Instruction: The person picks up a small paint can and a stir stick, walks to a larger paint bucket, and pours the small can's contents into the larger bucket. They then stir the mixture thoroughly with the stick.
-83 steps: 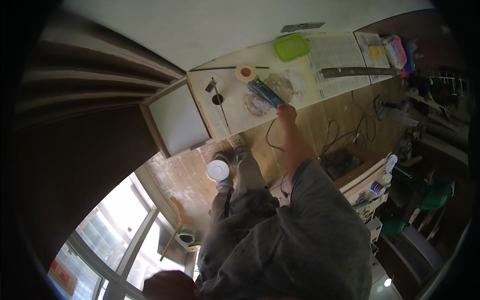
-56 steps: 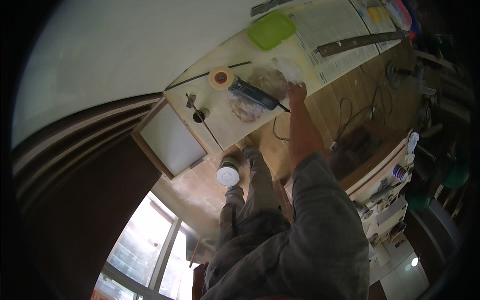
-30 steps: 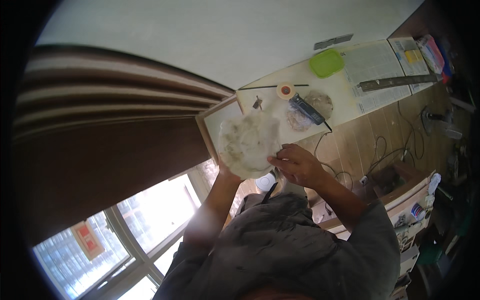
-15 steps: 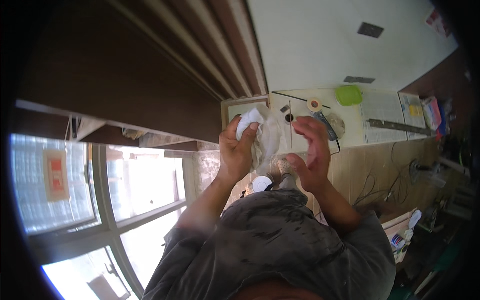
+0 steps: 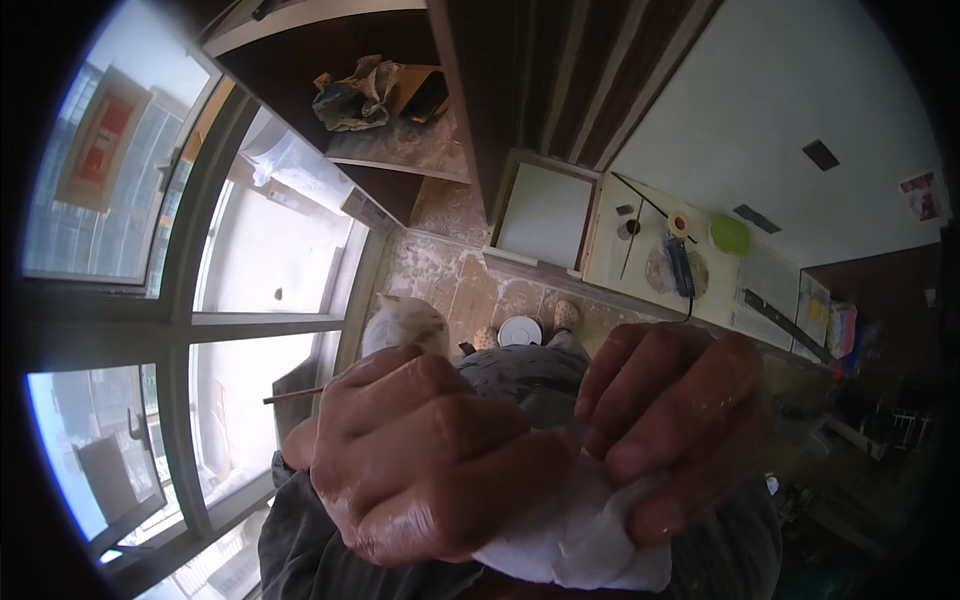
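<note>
Both hands are very near the camera. The left hand [image 5: 425, 455] curls tight around a white cloth [image 5: 575, 530], maybe a rag. The right hand [image 5: 675, 435] bends its fingers [image 5: 640, 400] down onto it.

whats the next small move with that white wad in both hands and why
Probably shift the fingers to a cleaner fold of the white wad and keep rubbing. The left hand and right hand both pinch it close to the camera, and pale dusty smears show on the left hand's knuckles and on the right fingers.
</note>
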Demonstrator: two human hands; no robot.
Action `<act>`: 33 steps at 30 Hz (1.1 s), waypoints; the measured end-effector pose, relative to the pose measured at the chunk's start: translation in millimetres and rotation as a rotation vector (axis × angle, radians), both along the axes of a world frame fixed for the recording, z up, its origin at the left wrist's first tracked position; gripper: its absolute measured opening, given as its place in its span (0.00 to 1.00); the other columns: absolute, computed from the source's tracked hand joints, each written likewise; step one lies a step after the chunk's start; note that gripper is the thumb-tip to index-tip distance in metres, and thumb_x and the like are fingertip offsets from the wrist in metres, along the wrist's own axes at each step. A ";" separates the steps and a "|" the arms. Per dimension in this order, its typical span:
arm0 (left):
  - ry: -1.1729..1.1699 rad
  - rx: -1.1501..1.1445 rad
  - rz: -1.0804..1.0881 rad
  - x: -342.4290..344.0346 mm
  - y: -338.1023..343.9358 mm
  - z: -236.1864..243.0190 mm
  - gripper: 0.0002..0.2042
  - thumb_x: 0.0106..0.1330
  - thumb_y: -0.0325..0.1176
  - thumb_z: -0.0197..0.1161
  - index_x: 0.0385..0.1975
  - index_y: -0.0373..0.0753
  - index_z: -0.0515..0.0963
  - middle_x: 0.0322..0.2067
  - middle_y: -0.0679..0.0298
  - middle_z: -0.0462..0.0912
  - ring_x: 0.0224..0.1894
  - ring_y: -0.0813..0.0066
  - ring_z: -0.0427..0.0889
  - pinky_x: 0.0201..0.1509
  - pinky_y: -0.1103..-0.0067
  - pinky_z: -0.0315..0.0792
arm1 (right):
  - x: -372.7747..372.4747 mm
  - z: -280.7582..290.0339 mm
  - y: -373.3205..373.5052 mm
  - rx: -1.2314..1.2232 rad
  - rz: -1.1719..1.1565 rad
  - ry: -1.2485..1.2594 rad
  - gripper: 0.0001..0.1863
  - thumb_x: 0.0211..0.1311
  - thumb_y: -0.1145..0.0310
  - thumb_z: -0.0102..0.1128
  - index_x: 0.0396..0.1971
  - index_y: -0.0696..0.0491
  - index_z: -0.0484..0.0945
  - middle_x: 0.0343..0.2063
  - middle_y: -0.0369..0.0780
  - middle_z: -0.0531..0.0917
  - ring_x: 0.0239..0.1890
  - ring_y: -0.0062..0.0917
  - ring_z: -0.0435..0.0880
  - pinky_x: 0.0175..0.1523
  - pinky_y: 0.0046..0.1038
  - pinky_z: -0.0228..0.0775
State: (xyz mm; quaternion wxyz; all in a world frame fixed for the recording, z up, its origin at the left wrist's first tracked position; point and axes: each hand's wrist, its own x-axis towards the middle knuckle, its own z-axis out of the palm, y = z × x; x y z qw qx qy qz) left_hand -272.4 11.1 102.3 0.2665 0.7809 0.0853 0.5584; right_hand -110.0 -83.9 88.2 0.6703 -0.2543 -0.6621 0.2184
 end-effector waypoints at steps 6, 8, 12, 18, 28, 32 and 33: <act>0.085 0.001 0.053 -45.8 8.9 12.6 0.15 0.54 0.41 0.80 0.34 0.46 0.81 0.19 0.73 0.74 0.17 0.77 0.70 0.22 0.75 0.61 | -25.8 4.2 24.1 0.023 0.104 -0.007 0.13 0.66 0.69 0.78 0.49 0.45 0.87 0.53 0.43 0.80 0.48 0.33 0.86 0.55 0.36 0.84; 0.060 0.084 0.064 -52.9 14.8 8.0 0.13 0.51 0.40 0.75 0.34 0.42 0.83 0.22 0.69 0.78 0.19 0.77 0.73 0.24 0.76 0.64 | -40.6 5.8 28.7 -0.006 0.084 0.049 0.14 0.66 0.70 0.78 0.49 0.44 0.87 0.53 0.44 0.80 0.48 0.34 0.86 0.56 0.37 0.84; -0.021 0.249 -0.055 -53.2 42.9 0.2 0.16 0.55 0.41 0.77 0.37 0.39 0.82 0.24 0.66 0.80 0.20 0.75 0.75 0.22 0.77 0.65 | -41.7 3.9 40.2 -0.014 0.107 0.019 0.11 0.66 0.70 0.77 0.46 0.44 0.87 0.55 0.45 0.79 0.48 0.35 0.86 0.57 0.40 0.83; 0.279 -0.398 -0.678 -55.3 87.8 -11.3 0.27 0.68 0.47 0.68 0.57 0.29 0.79 0.45 0.53 0.84 0.48 0.57 0.86 0.52 0.64 0.80 | -13.4 -0.1 42.7 -0.174 -0.089 -0.031 0.09 0.64 0.72 0.76 0.43 0.44 0.90 0.45 0.37 0.89 0.43 0.28 0.91 0.68 0.45 0.74; 0.388 -1.538 -0.717 2.7 104.9 -176.7 0.34 0.64 0.31 0.70 0.71 0.28 0.70 0.62 0.53 0.82 0.65 0.58 0.81 0.74 0.65 0.69 | 76.1 -149.1 76.7 -0.615 -0.272 0.298 0.13 0.75 0.73 0.66 0.56 0.53 0.86 0.51 0.35 0.90 0.52 0.23 0.86 0.63 0.30 0.74; 0.277 -1.512 -0.277 24.3 80.2 -207.2 0.34 0.64 0.27 0.64 0.72 0.28 0.65 0.64 0.50 0.78 0.66 0.53 0.80 0.75 0.59 0.70 | 203.5 -335.4 19.7 -0.986 -0.676 0.368 0.14 0.72 0.70 0.70 0.55 0.55 0.86 0.47 0.37 0.91 0.46 0.21 0.88 0.54 0.27 0.80; 0.267 -1.530 -0.181 23.9 74.5 -217.0 0.34 0.64 0.26 0.63 0.72 0.28 0.65 0.64 0.49 0.77 0.66 0.53 0.79 0.75 0.59 0.70 | 230.2 -374.9 -1.3 -1.053 -0.847 0.364 0.14 0.70 0.70 0.71 0.52 0.56 0.87 0.44 0.38 0.92 0.44 0.22 0.89 0.52 0.28 0.80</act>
